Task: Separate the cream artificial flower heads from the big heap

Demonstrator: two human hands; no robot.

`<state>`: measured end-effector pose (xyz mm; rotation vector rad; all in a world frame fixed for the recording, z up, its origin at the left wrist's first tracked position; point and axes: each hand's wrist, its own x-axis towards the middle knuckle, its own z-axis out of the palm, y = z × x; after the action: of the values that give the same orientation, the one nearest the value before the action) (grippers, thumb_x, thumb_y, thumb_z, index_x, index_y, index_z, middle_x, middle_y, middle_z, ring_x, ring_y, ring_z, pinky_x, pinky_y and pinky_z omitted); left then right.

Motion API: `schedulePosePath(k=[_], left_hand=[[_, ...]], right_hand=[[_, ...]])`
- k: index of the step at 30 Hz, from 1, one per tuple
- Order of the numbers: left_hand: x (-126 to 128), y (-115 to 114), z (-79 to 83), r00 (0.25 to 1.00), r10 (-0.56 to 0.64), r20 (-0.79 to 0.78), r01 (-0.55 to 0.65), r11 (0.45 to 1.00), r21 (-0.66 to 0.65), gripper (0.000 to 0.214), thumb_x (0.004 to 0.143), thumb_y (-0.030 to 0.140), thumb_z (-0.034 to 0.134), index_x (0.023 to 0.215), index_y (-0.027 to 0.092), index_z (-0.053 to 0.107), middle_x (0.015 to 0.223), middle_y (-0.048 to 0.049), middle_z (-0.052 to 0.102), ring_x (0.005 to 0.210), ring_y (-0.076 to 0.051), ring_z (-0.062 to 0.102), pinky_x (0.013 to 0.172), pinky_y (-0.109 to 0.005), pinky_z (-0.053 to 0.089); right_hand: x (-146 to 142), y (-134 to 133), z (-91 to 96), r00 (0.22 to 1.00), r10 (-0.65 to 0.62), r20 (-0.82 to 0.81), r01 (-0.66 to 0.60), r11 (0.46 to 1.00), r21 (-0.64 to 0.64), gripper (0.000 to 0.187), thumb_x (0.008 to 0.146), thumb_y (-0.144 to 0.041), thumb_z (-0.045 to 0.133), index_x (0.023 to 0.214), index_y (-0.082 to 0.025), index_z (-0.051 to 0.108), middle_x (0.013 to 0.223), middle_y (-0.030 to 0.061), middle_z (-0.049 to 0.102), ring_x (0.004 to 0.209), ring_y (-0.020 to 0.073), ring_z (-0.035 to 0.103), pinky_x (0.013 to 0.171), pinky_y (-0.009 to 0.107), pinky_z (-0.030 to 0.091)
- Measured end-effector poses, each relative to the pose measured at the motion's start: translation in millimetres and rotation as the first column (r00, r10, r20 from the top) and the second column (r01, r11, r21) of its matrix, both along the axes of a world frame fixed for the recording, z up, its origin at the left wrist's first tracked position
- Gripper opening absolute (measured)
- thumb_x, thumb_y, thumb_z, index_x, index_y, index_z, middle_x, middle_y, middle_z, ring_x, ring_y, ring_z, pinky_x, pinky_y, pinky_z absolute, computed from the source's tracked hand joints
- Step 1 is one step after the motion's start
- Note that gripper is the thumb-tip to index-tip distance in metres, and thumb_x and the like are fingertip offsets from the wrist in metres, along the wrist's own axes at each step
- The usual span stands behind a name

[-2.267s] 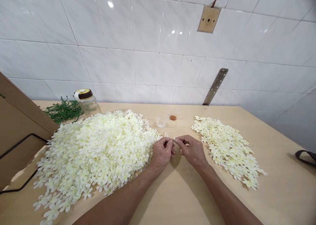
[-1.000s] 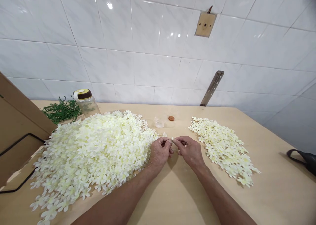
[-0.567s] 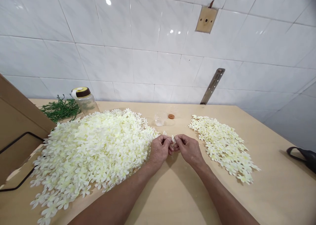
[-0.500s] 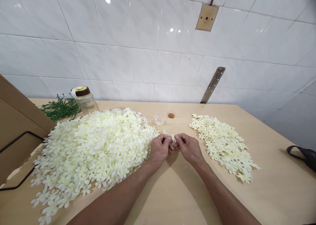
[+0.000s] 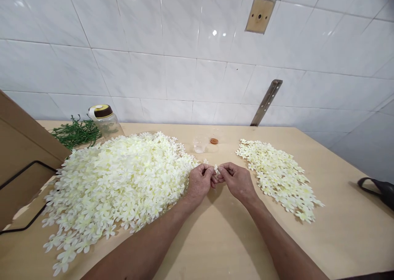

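Observation:
Just above the table, my left hand (image 5: 200, 183) and my right hand (image 5: 239, 183) meet with thumbs and forefingers pinched. Between the fingertips shows a small white artificial flower (image 5: 216, 169), partly covered by the fingers. Beside my left hand spreads a large heap of cream-white artificial flowers (image 5: 123, 173), its right edge close to the knuckles. A smaller, flatter group of the same flowers (image 5: 277, 175) lies to the right of my right hand.
Beyond my hands stand a small clear dish (image 5: 200, 144) and an orange-brown oval piece (image 5: 214, 141). At the back left are a capped bottle (image 5: 106, 122) and green plastic stems (image 5: 76, 132). A cardboard box (image 5: 27, 161) borders the left, a black strap (image 5: 377, 189) the right.
The view has shifted slightly. Both hands keep their pinch at nearly the same spot, with only a small movement of the fingers around the flower.

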<state>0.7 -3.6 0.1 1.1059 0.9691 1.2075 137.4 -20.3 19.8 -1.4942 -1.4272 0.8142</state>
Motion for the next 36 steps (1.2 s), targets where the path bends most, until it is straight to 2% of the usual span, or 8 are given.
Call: schedulePosePath(k=[8,17,21,23,25,29,32,36], left_hand=[[-0.7,1.2,-0.8,1.000,-0.025,0.005,0.025,1.000,-0.017,0.028,0.083,0.041,0.062,0.071,0.016,0.058,0.052,0.0001,0.060,0.043,-0.010,0.054,0.046,-0.021,0.046],[-1.7,1.0,1.9,1.000,0.009,-0.029,-0.009,1.000,0.007,0.025,0.081,0.039,0.064,0.073,0.015,0.061,0.051,0.0002,0.061,0.042,-0.011,0.054,0.044,-0.021,0.045],[-1.8,0.6,2.4,0.998,0.038,-0.046,-0.038,0.999,0.001,0.024,0.083,0.037,0.061,0.072,0.016,0.062,0.051,0.0009,0.060,0.040,-0.010,0.051,0.044,-0.021,0.043],[-1.8,0.3,2.9,0.997,0.051,-0.061,-0.051,0.999,0.007,0.023,0.082,0.037,0.062,0.074,0.015,0.064,0.051,0.0010,0.060,0.041,-0.010,0.051,0.045,-0.021,0.044],[-1.9,0.0,3.4,0.995,0.060,-0.083,-0.058,0.998,0.021,0.022,0.082,0.036,0.063,0.076,0.015,0.066,0.052,0.0010,0.060,0.042,-0.010,0.051,0.045,-0.021,0.044],[-1.9,-0.6,4.4,0.991,0.068,-0.115,-0.063,0.997,0.045,0.020,0.081,0.034,0.062,0.076,0.015,0.067,0.050,0.0014,0.059,0.041,-0.010,0.052,0.045,-0.020,0.043],[-1.8,-1.1,5.0,0.989,0.075,-0.126,-0.068,0.996,0.055,0.020,0.081,0.033,0.062,0.076,0.014,0.067,0.049,0.0016,0.059,0.041,-0.010,0.052,0.044,-0.020,0.043],[-2.0,-1.4,4.7,0.986,0.077,-0.150,-0.068,0.995,0.069,0.019,0.080,0.032,0.062,0.075,0.015,0.067,0.049,0.0015,0.059,0.042,-0.010,0.052,0.044,-0.020,0.043]], right_hand=[[0.5,-3.4,6.1,0.988,-0.068,0.137,0.064,0.997,0.032,0.036,0.088,-0.054,0.054,0.076,-0.021,0.064,0.057,0.0013,0.067,0.052,0.0190,0.066,0.058,0.029,0.053],[1.0,-3.7,0.1,0.990,0.029,0.137,-0.054,0.982,0.182,0.031,0.086,-0.050,0.061,0.081,-0.020,0.067,0.083,0.0070,0.072,0.067,0.0188,0.067,0.069,0.031,0.056],[2.7,-0.7,-0.2,0.996,-0.010,-0.086,0.015,0.998,0.059,0.046,0.079,-0.058,0.067,0.101,-0.018,0.064,0.081,0.0055,0.069,0.063,0.0177,0.066,0.059,0.029,0.055],[4.8,0.8,0.0,0.986,0.013,-0.168,-0.025,0.997,-0.074,0.051,0.080,-0.065,0.061,0.095,-0.016,0.063,0.070,0.0020,0.065,0.053,0.0150,0.062,0.050,0.026,0.050],[7.0,1.7,-0.3,0.973,0.083,-0.213,-0.119,0.979,-0.165,0.052,0.080,-0.068,0.058,0.078,-0.016,0.062,0.060,-0.0011,0.059,0.044,0.0111,0.054,0.043,0.023,0.042],[9.4,2.2,-1.8,0.963,0.105,-0.250,-0.151,0.973,-0.172,0.048,0.074,-0.063,0.068,0.069,-0.016,0.062,0.053,-0.0043,0.052,0.039,0.0070,0.043,0.039,0.020,0.030],[8.8,1.4,-0.5,0.971,0.086,-0.223,-0.131,0.972,-0.197,0.045,0.074,-0.060,0.069,0.070,-0.015,0.063,0.053,-0.0039,0.052,0.039,0.0073,0.044,0.038,0.019,0.028],[6.9,0.5,2.7,0.960,0.143,-0.239,-0.202,0.948,-0.245,0.045,0.072,-0.059,0.072,0.065,-0.016,0.060,0.055,-0.0027,0.054,0.041,0.0078,0.047,0.039,0.020,0.029]])
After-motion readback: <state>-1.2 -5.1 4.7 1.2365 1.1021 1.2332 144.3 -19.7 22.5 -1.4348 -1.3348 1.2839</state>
